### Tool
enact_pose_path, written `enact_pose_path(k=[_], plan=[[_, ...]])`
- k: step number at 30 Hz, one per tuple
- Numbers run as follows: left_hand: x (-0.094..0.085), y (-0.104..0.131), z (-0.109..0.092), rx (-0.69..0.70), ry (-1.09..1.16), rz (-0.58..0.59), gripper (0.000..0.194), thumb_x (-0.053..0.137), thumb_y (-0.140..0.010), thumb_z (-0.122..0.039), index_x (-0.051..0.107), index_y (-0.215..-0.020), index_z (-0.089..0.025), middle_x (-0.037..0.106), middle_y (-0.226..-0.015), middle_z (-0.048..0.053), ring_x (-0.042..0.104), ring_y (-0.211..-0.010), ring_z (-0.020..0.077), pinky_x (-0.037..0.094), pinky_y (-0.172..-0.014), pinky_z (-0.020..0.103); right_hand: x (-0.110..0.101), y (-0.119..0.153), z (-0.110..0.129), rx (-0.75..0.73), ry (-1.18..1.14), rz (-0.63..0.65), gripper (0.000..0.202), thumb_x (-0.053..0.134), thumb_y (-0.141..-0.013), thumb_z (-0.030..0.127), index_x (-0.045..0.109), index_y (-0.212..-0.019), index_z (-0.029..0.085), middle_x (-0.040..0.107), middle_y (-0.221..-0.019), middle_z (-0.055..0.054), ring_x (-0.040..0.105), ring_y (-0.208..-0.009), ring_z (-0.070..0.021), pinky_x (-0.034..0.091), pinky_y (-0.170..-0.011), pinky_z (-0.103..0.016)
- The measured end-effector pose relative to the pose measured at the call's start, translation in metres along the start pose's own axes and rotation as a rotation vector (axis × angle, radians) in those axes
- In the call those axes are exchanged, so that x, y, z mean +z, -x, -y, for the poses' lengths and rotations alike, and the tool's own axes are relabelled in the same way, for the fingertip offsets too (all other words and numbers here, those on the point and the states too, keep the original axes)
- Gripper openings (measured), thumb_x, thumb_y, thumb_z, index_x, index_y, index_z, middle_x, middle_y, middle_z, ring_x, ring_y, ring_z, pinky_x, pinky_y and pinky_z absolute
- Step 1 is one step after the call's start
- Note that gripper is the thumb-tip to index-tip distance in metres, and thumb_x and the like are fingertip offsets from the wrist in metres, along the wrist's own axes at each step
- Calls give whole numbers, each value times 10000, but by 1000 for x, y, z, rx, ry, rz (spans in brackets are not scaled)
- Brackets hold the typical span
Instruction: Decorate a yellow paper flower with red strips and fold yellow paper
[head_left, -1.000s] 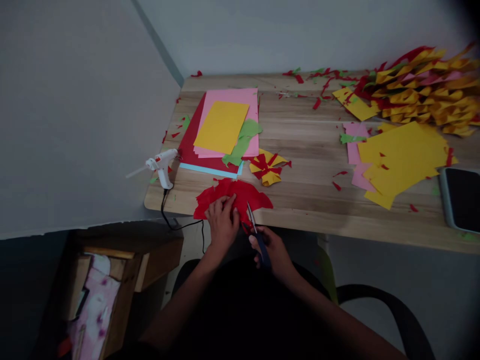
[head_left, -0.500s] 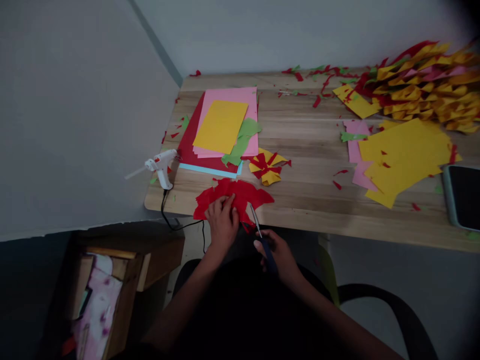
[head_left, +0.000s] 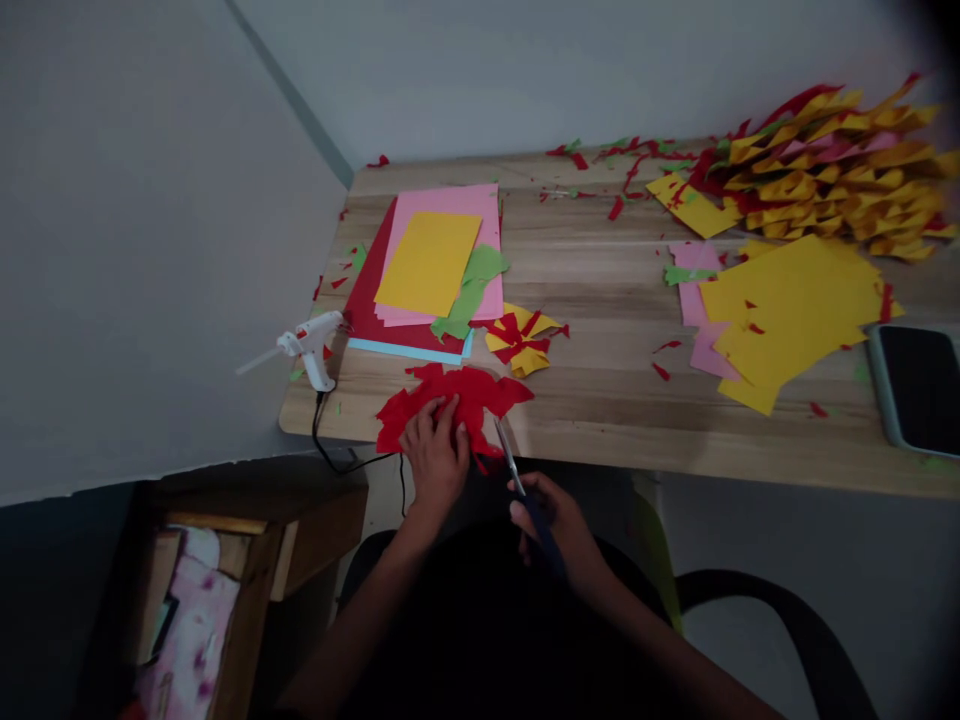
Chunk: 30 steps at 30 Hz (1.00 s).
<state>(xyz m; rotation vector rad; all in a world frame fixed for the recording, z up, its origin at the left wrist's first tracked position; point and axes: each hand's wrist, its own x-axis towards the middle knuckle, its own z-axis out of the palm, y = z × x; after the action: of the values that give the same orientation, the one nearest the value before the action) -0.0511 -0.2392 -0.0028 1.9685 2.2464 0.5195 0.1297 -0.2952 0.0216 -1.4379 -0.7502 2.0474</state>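
Left grip point(head_left: 436, 452), unclenched, pressing red paper point(head_left: 476, 392); right grip point(head_left: 559, 518) clasping scissors point(head_left: 514, 470), long axis running forward-left toward red paper.

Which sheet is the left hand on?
The ragged red sheet at the table's near edge; the other red sheet lies partly under pink paper.

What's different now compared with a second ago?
The right hand has drawn the scissors rightward and back toward the body. The right end of the red paper has shifted toward the back of the table. Both hands keep their places otherwise: the left hand still rests on the red paper, and the glue gun hasn't moved.
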Motion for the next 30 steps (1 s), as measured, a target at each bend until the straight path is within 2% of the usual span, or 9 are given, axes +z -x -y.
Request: enact_pose_path(k=[7, 11, 14, 19, 25, 28, 30], plan=[[-1, 1, 2, 55, -53, -7, 419, 495, -959, -266, 610, -1362, -240, 600, -1308, 131, 510, -1156, 303, 383, -936, 448, 8, -19, 4, 34, -64, -63, 580, 760, -666, 630, 548, -1001, 206, 564, -716, 78, 537, -407, -64, 468, -373, -200], [-6, -8, 10, 102, -36, 16, 293, 502, -965, -251, 716, -1166, -249, 664, -1104, 97, 540, -1000, 270, 399, -839, 399, 7, -16, 2, 54, -51, -79, 611, 720, -683, 680, 550, -1025, 203, 578, -740, 65, 538, -422, -60, 474, -380, -201], [-8, -16, 18, 99, 40, -2, 248, 496, -974, -245, 727, -1062, -224, 674, -994, 78, 545, -927, 251, 414, -814, 378, 5, -10, 2, 84, -51, -89, 651, 721, -655, 708, 544, -1028, 203, 573, -733, 65, 533, -426, -63, 473, -377, -206], [-16, -29, 34, 77, 151, -135, 229, 486, -972, -222, 702, -1043, -192, 659, -966, 72, 564, -921, 231, 441, -840, 357, 4, -8, 1, 107, 0, -121, 706, 706, -630, 746, 552, -1047, 198, 583, -732, 51, 538, -440, -73, 469, -380, -212], [-31, -45, 48, 18, 173, -224, 199, 514, -955, -234, 701, -1014, -203, 671, -979, 66, 590, -954, 229, 447, -909, 372, 1, -10, -3, 93, 30, -114, 712, 702, -635, 753, 554, -1060, 201, 591, -753, 40, 552, -450, -81, 483, -393, -223], [-35, -46, 48, 25, 169, -234, 204, 517, -944, -233, 706, -1017, -208, 670, -977, 72, 599, -948, 235, 458, -912, 394, -1, -11, -5, 75, 31, -109, 687, 700, -659, 733, 555, -1067, 200, 582, -751, 46, 548, -447, -76, 478, -390, -214], [-39, -44, 42, 12, 75, -223, 238, 571, -885, -224, 706, -1080, -206, 652, -1082, 111, 585, -1033, 286, 447, -943, 458, -2, -12, -6, 68, 28, -101, 665, 695, -677, 722, 556, -1066, 200, 579, -746, 48, 543, -447, -72, 475, -390, -209]])
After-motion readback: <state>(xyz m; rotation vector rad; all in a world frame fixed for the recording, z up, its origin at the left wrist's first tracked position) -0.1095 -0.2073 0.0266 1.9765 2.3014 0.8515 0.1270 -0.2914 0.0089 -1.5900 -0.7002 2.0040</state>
